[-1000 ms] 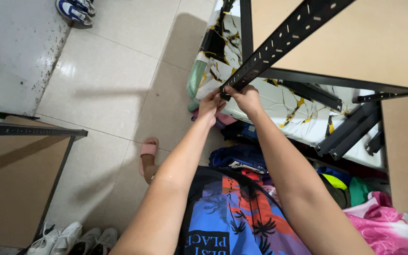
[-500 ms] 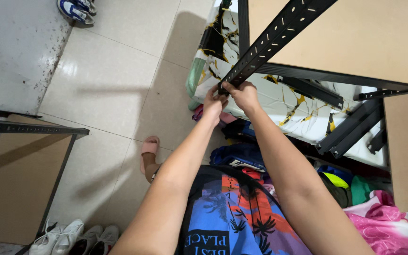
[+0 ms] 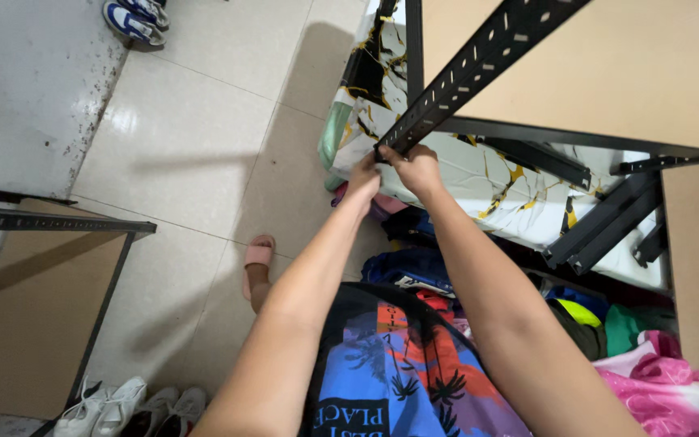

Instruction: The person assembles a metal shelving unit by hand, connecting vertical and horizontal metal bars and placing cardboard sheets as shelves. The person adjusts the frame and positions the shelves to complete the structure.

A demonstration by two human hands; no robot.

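- Hands: left hand (image 3: 363, 178) and right hand (image 3: 419, 166) both pinch the lower end of the black slotted post (image 3: 479, 63).
- Risk: pinched fingers if it slips (sharp edges likely).
- Beyond: post leans over the bed (image 3: 479, 182); it could swing into the shelf frame (image 3: 576, 133).

**Colours and patterns in view**

We see a black slotted rail (image 3: 479, 65) at our hands. Shelf boards (image 3: 624, 73) are plain tan with black frames. The sheet (image 3: 487, 182) is white, marbled with black and gold veins. Floor tiles (image 3: 196, 137) are glossy off-white; the wall (image 3: 26, 81) is grey, speckled dark. Our shirt (image 3: 398, 380) is blue with red-orange palm print. Slipper (image 3: 257, 257) is pink. Sneakers (image 3: 115, 405) are white; another pair (image 3: 135, 14) is blue and white. The cloth (image 3: 665, 388) is pink floral.
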